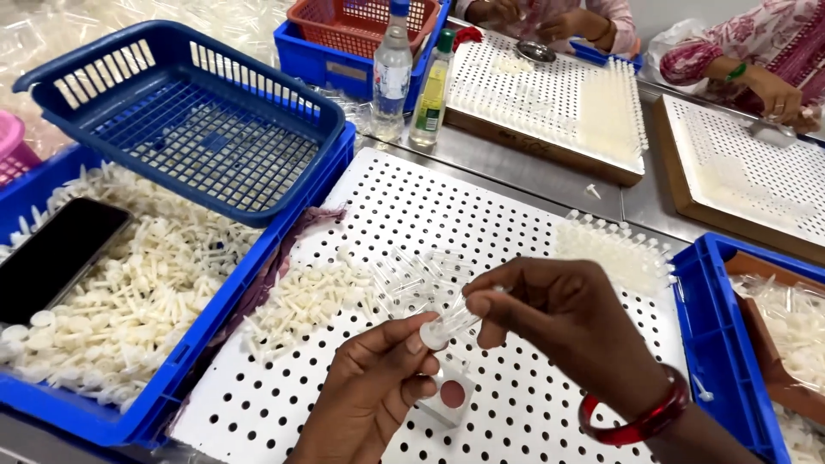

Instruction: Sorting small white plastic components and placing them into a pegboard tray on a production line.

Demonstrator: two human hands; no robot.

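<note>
Both your hands pinch one small clear tube over the white hole board.

Your left hand (378,387) comes up from 6 o'clock, thumb and fingers closed on the white cap end of the clear tube (449,325). Your right hand (559,322), red bangle (640,417) on the wrist, comes in from 4 o'clock and nips the tube's other end with thumb and forefinger. The tube sits between both hands, tilted, above the hole board (412,215). Just under your left fingers stands a small white block (451,397) with a reddish round spot. Loose clear tubes (417,275) lie at 12 o'clock of the hands, a heap of white plugs (301,301) at 10 o'clock. Blue bin (185,361) of white parts at 9 o'clock, dark phone (56,253) lying in it. Another blue bin (718,344) at 3 o'clock.
</note>
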